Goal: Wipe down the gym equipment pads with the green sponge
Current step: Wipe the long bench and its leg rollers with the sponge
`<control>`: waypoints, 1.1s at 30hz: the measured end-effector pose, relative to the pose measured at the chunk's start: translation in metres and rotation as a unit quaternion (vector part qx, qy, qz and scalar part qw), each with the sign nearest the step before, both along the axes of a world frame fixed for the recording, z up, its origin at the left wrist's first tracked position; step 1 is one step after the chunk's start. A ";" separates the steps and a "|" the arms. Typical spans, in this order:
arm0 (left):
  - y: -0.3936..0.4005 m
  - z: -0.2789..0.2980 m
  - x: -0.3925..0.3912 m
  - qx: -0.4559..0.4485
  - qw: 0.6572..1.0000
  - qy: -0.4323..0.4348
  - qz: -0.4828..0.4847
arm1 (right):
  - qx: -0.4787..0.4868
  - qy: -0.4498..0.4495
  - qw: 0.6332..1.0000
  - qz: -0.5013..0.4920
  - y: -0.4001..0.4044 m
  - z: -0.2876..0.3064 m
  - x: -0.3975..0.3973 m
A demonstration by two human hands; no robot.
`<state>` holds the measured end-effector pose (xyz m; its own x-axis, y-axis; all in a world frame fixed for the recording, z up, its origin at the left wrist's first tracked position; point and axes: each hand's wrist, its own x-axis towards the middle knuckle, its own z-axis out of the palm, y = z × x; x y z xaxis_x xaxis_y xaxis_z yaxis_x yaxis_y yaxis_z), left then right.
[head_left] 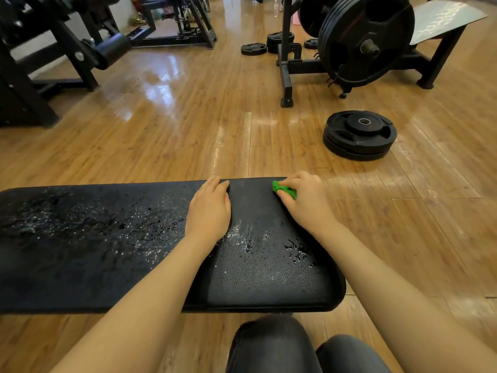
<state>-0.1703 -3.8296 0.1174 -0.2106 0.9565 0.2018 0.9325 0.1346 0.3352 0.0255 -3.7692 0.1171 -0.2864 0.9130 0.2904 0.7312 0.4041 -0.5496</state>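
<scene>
A shiny wood floor [188, 117] fills the gym, with black weight plates [359, 134] lying on it. In front sits a long black pad [80, 251], wet and spotted with white drops. The left hand [209, 208] lies flat on the pad, fingers loose. The right hand [304, 197] pinches the green sponge [283, 189] at the far edge of the pad

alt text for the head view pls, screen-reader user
A person leans over a black bench pad speckled with droplets, the right hand gripping a green sponge at the pad's far edge while the left hand rests flat beside it. Beyond, weight plates lie stacked on a wooden floor among black gym machines.
</scene>
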 end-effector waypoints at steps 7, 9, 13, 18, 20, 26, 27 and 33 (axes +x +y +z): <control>0.001 -0.002 -0.002 -0.002 1.000 0.001 -0.003 | 0.010 0.009 1.000 0.009 -0.044 -0.003 0.016; 0.001 -0.002 -0.002 -0.001 1.000 0.000 -0.004 | 0.001 0.018 1.000 -0.003 -0.033 -0.003 0.013; 0.001 -0.003 -0.002 0.000 1.000 0.000 -0.004 | 0.016 0.035 0.998 -0.044 0.000 0.001 0.004; 0.001 -0.003 -0.002 -0.003 1.000 -0.002 -0.006 | 0.013 0.000 0.998 -0.054 0.018 0.002 -0.001; 0.001 -0.002 -0.003 -0.007 1.000 -0.003 -0.007 | 0.009 -0.013 0.998 -0.053 0.011 0.001 0.004; 0.000 -0.002 -0.002 -0.009 1.000 -0.008 -0.008 | 0.024 -0.002 0.999 -0.042 -0.029 -0.006 0.031; 0.000 -0.002 -0.002 -0.007 1.000 -0.009 -0.008 | 0.025 -0.002 0.999 -0.039 -0.032 -0.008 0.034; 0.004 -0.006 -0.005 -0.013 1.000 -0.013 -0.002 | 0.019 0.012 0.998 -0.065 0.001 -0.007 0.023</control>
